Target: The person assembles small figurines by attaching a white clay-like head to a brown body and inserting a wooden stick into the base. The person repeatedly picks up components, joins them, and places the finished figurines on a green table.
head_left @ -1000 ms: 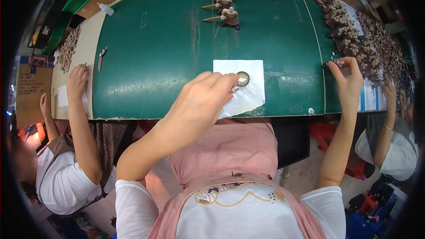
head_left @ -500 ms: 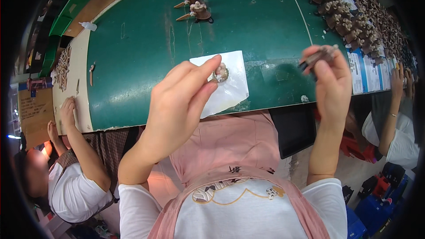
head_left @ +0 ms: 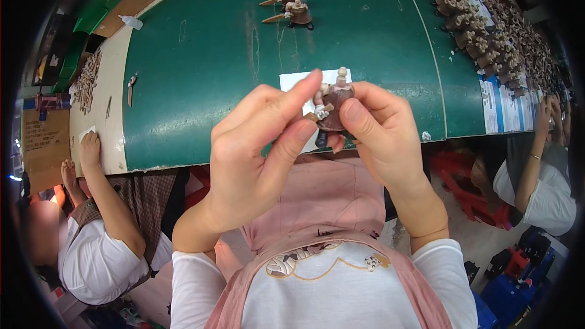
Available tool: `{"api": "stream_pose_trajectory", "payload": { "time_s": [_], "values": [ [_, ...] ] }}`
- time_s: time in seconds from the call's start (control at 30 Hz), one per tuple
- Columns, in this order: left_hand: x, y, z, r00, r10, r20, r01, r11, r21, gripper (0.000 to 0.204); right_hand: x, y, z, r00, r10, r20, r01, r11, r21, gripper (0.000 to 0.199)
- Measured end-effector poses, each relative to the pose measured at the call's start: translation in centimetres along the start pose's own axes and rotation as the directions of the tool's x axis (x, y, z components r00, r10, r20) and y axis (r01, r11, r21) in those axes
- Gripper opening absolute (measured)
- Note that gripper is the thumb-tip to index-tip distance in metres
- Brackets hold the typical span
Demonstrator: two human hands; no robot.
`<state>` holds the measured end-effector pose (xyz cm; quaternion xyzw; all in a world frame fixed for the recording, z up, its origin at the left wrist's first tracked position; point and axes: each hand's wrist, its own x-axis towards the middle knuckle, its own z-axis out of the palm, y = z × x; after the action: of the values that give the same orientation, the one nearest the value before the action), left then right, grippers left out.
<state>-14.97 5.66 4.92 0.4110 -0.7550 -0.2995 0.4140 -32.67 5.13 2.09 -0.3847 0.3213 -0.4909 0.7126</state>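
Where the pink apron (head_left: 317,198) meets the table edge, both hands are raised just above the work surface. Right hand (head_left: 390,134): thumb in front, fingers behind, closed around a brown-robed figurine (head_left: 337,109), held roughly upright, head away from the person. Left hand (head_left: 253,140): thumb and forefinger curved about a small pale-and-brown part (head_left: 320,111), gripped at the robe's left side; whether it is joined there, cannot tell. Below them, a white sheet (head_left: 294,80), mostly covered by the hands. Tabletop (head_left: 201,91): green, glossy, scuffed, with pale scratches. On its left part, a small sword-shaped piece (head_left: 130,91); beyond the left edge, a pale board (head_left: 113,94) bearing a heap of small parts (head_left: 89,79). A co-worker's hand (head_left: 90,149) rests near these. To the right, massed figurines (head_left: 472,33); red stool (head_left: 466,186) on the floor below. Farther off: white bottle (head_left: 130,22), column of finished-looking figures (head_left: 298,12), green bins (head_left: 100,6).
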Motion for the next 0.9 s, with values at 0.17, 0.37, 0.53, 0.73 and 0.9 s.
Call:
{"api": "stream_pose_trajectory", "payload": {
  "time_s": [0.17,0.37,0.53,0.73,0.9],
  "values": [
    [0.6,-0.6,-0.9,0.993,-0.014,0.119,0.022,0.997,-0.07,0.042,-0.4,0.3,0.5,0.998,0.023,-0.06,-0.024,1.0,-0.015,0.022],
    [0.6,-1.3,-1.2,0.973,0.229,0.018,-0.228,0.955,0.188,0.053,-1.6,0.5,0.4,0.96,-0.233,-0.154,0.193,0.952,-0.236,0.022],
    [0.3,-0.4,-0.1,0.959,0.273,-0.081,-0.21,0.87,0.445,0.072,-1.2,1.3,0.4,0.713,-0.637,0.291,0.608,0.356,-0.71,0.035],
    [-0.1,-1.0,-0.3,0.951,0.308,0.042,-0.292,0.841,0.456,0.047,-1.1,1.3,2.0,0.621,-0.683,0.384,0.665,0.199,-0.72,0.034],
    [-1.1,-1.6,-1.0,0.949,0.309,0.06,-0.307,0.867,0.394,0.046,-0.9,2.2,2.9,0.638,-0.674,0.372,0.656,0.224,-0.721,0.03]
  ]
}}
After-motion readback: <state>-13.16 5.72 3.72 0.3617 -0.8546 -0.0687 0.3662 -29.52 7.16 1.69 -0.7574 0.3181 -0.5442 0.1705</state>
